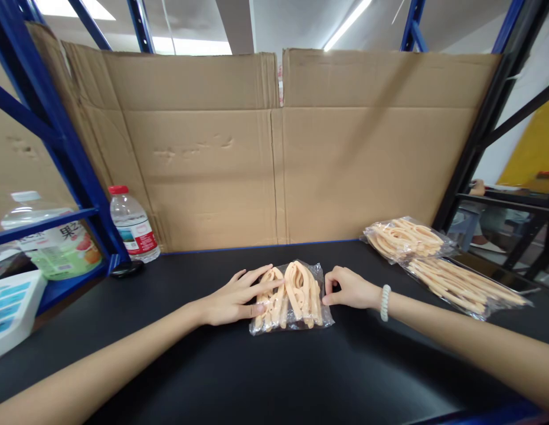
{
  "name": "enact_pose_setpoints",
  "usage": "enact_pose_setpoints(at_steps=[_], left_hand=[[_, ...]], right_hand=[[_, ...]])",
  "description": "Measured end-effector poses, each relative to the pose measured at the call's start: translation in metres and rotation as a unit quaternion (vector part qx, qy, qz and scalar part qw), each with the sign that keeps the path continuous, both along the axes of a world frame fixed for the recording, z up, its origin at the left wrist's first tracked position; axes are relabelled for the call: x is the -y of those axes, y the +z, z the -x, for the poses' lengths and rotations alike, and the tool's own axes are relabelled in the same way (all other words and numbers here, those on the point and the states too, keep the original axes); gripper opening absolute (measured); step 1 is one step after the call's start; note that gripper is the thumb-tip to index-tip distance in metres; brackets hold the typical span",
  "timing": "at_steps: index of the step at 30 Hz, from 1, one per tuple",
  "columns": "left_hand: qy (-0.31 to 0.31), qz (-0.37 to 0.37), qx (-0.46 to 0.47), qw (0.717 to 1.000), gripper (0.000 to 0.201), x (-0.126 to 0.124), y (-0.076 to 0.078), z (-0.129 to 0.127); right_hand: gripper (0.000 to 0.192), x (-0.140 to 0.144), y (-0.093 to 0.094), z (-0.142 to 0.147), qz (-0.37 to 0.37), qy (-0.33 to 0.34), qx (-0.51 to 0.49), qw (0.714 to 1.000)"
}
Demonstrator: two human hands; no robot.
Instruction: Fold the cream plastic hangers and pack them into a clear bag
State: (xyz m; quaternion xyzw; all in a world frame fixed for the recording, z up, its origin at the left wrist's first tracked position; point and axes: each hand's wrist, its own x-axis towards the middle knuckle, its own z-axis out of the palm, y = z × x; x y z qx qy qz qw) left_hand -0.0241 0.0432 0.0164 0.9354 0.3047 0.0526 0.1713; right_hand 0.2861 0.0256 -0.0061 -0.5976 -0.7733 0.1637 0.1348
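A clear plastic bag (303,298) of peach-coloured looped strips lies flat on the black tabletop in front of me. My left hand (239,298) rests on the bag's left part with its fingers spread over the strips. At the bag's right edge, my right hand (347,287) has thumb and forefinger curled together in a pinch on the plastic film. A pale beaded bracelet (385,303) circles the right wrist. What exactly the strips are, I cannot make out.
Two more clear bags, one of coiled strips (405,237) and one of straighter strips (464,286), lie to the right. A water bottle (131,227) and a black mouse-like object (127,269) stand back left. Cardboard (212,171) walls the rear; a white tray (30,289) is far left.
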Motion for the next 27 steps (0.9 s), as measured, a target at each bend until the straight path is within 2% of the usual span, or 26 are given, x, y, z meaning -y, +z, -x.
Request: enact_pose_setpoints(at_steps=[5, 13, 20, 23, 27], left_hand=[[-0.025, -0.007, -0.022, 0.999, 0.058, -0.01, 0.003, 0.006], [0.004, -0.043, -0.023, 0.999, 0.068, 0.0, 0.007, 0.0], [-0.04, -0.113, -0.059, 0.991, 0.101, -0.009, 0.032, -0.025], [-0.076, -0.097, -0.097, 0.988, 0.103, -0.017, 0.041, -0.039], [-0.073, -0.035, -0.138, 0.987, 0.101, -0.024, 0.044, -0.047]], right_hand=[[0.014, -0.003, 0.01, 0.005, 0.025, 0.006, 0.033, 0.999], [0.019, -0.017, 0.024, 0.013, 0.05, 0.031, 0.098, 0.993], [0.02, -0.021, 0.034, 0.022, 0.05, 0.042, 0.161, 0.985], [0.022, -0.022, 0.037, 0.026, 0.038, 0.051, 0.185, 0.981], [0.022, -0.026, 0.038, 0.027, 0.013, 0.064, 0.215, 0.974]])
